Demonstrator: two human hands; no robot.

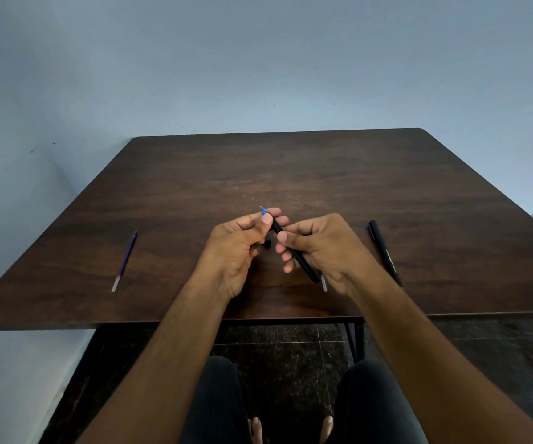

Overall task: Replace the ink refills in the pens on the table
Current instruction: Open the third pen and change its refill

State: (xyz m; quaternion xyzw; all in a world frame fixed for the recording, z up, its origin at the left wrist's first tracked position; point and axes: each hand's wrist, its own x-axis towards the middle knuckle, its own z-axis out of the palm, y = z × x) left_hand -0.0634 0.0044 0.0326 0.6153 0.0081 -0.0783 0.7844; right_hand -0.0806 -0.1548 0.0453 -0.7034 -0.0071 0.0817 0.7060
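Observation:
Both hands hold one black pen barrel (300, 261) above the middle of the dark wooden table (290, 174). My right hand (322, 248) grips the barrel. My left hand (242, 241) pinches its front end, where a blue refill tip (263, 211) sticks out. A small black piece (267, 244) lies on the table between the hands. A loose blue refill (125, 261) lies at the left. The end of another refill (323, 282) shows under my right hand. A second black pen (385, 253) lies at the right.
The table stands against a pale blue wall, with its near edge just past my wrists. Below the edge are the black table frame (353, 334), a dark tiled floor and my knees.

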